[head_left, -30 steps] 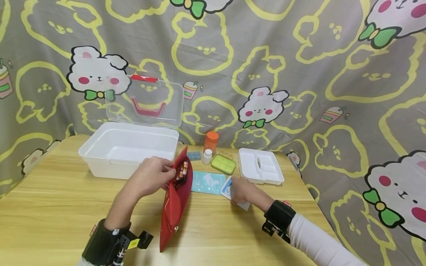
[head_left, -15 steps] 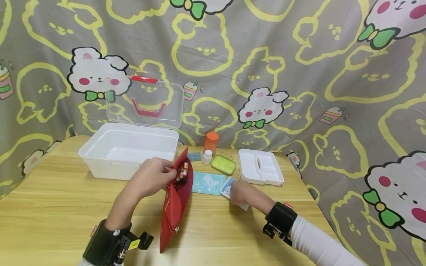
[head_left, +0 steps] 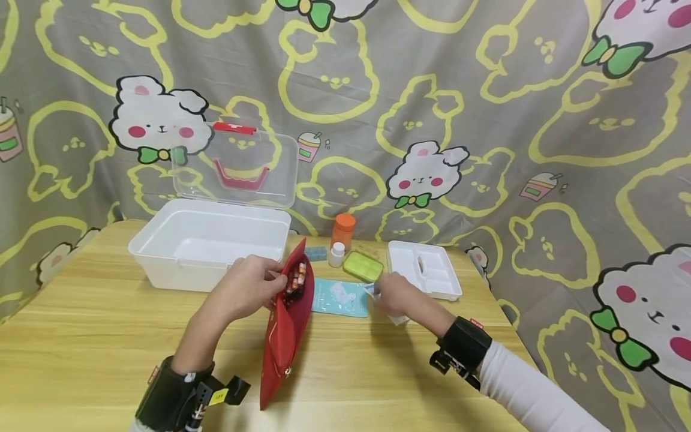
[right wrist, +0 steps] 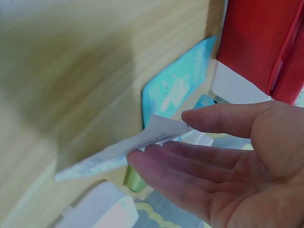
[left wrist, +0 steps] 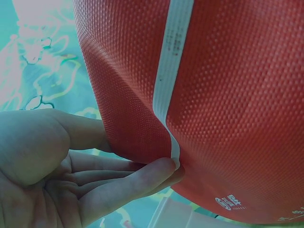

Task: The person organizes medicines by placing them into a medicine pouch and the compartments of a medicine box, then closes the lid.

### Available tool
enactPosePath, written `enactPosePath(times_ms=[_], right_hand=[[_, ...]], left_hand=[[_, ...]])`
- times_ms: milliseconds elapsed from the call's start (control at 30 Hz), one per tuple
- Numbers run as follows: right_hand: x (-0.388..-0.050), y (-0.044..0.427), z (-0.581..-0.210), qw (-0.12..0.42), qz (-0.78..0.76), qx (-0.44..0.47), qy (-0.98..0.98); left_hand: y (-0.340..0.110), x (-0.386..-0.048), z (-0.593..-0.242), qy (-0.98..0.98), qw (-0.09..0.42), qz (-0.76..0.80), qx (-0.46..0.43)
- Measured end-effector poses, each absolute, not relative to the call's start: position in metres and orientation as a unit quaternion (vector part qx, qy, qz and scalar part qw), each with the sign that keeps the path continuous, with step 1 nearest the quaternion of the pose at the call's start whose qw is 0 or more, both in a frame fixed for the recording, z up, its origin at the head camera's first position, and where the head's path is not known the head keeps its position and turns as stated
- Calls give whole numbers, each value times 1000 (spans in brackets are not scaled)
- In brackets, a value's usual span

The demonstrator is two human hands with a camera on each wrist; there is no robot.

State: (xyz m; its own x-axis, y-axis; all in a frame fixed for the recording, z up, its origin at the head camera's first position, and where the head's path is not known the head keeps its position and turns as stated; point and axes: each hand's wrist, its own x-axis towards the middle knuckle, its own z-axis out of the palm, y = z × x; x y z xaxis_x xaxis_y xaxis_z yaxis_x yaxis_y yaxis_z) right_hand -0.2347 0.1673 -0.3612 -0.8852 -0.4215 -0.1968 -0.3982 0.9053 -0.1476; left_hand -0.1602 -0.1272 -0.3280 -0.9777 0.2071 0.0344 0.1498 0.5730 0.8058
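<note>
My left hand pinches the upper edge of a red zip pouch, which stands on edge with its mouth gaping. Inside show blister packs of capsules. The left wrist view has the thumb and fingers on the red fabric beside a white elastic strip. My right hand pinches a thin white-and-blue paper sachet between thumb and fingers, tilted up off the table; the hand hides much of it in the head view. Close by lies a flat turquoise packet.
A white box with its clear lid raised stands back left. Behind the turquoise packet are an orange bottle, a small white bottle, a green pill case and a blue item. A white divided tray sits right.
My right hand has lifted the sachet from the table, tilting it and moving slightly back and right; more of the turquoise packet shows. The left hand and pouch stay nearly still.
</note>
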Motion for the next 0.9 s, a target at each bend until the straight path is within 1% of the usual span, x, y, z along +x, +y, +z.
enactPosePath(times_ms=[267,467,600,900], right_hand=[[-245,170,-342,104,-62,-212,970],[-257,176,-330,75,-68,-222,970],[-265,180,-322,67,-60,-221,971],[-271,176,-313,121,-156,-150,969]], left_hand=[[-127,-160,-328,885,34,453,100],[-126,-160,-328,887,30,450,99],[-126,-160,-328,887,30,450,101],[-127,-160,-328,889,28,446,101]])
